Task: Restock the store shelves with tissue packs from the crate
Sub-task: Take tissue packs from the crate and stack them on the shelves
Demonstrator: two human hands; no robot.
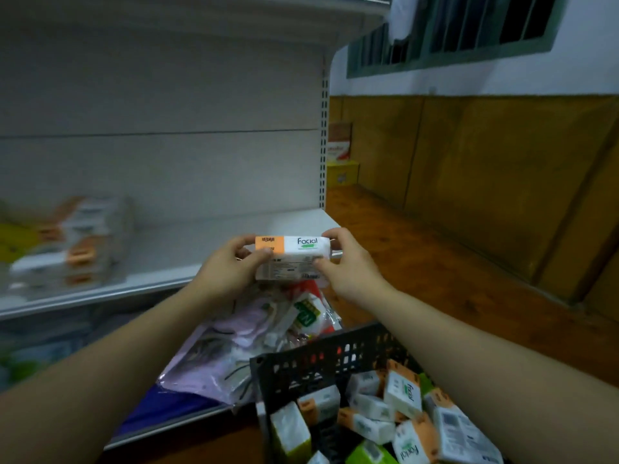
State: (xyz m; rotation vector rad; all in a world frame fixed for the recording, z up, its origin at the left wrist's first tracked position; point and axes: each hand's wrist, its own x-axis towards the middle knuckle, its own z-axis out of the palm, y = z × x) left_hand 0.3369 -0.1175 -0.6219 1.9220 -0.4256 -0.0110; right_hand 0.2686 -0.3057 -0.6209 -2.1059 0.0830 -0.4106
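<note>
Nearest us, at lower right, the crate holds loose packs. Above it our left hand and right hand each grip one end of a pack, held before the shelf, where a blurred stack sits at left.

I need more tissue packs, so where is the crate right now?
Head view, lower right: the black crate sits under the right forearm, beside the purple bag on the lower shelf.

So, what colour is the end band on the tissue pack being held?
Orange, on an otherwise white tissue pack; clearest in the head view.
</note>
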